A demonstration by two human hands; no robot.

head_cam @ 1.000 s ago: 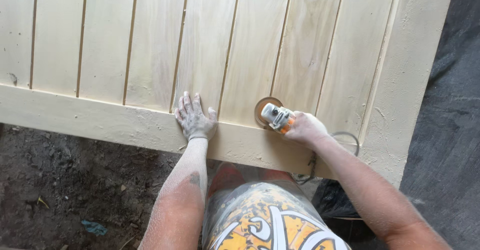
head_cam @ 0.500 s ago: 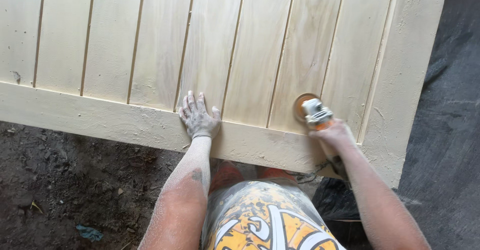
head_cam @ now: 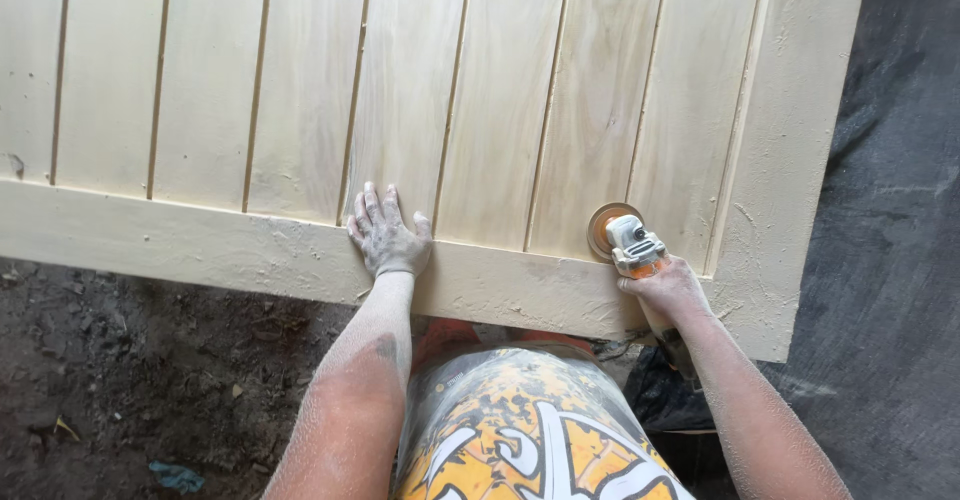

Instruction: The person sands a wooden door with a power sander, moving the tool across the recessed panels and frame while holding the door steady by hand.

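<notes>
A large pale wooden door panel [head_cam: 500, 90] of vertical boards lies flat below me, with a wide bottom rail [head_cam: 200, 250] and a side rail at the right. My left hand [head_cam: 388, 232], dusted white, rests flat with fingers spread on the bottom rail and the board above it. My right hand [head_cam: 665, 288] grips a small grey and orange angle grinder [head_cam: 630, 242]. Its round sanding disc [head_cam: 603, 222] sits on a board near the panel's lower right corner.
Dark bare soil [head_cam: 130, 380] with small debris lies at the lower left. A dark grey sheet [head_cam: 890, 260] covers the ground to the right of the panel. My patterned yellow and white shorts [head_cam: 530, 430] fill the bottom centre.
My right hand has carried the grinder rightward along the boards, from near my left hand toward the lower right corner. My left hand has stayed pressed on the rail.
</notes>
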